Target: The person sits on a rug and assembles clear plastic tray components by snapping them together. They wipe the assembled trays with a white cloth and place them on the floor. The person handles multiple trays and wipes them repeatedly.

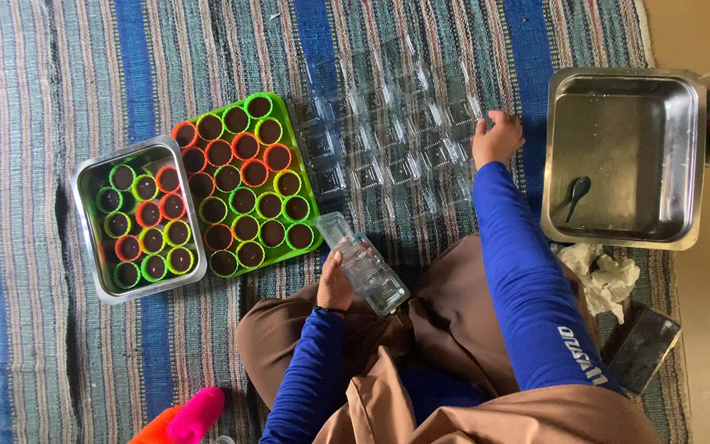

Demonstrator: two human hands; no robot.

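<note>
Leftmost, a steel tray (84, 177) of dark-filled cups in coloured rims is seen on the striped rug (18, 247), with a green tray (310, 210) of similar cups touching its right side. Nearer the body, a clear plastic container (363, 263) is gripped by the left hand (334, 284), tilted above the lap. Further right, clear plastic trays (396, 136) are spread on the rug, and their right edge is touched by the right hand (497, 138), fingers curled loosely. At the far right, a large steel pan (692, 156) holding a dark spoon (577, 193) is placed, with crumpled paper (601, 275) just below it.
</note>
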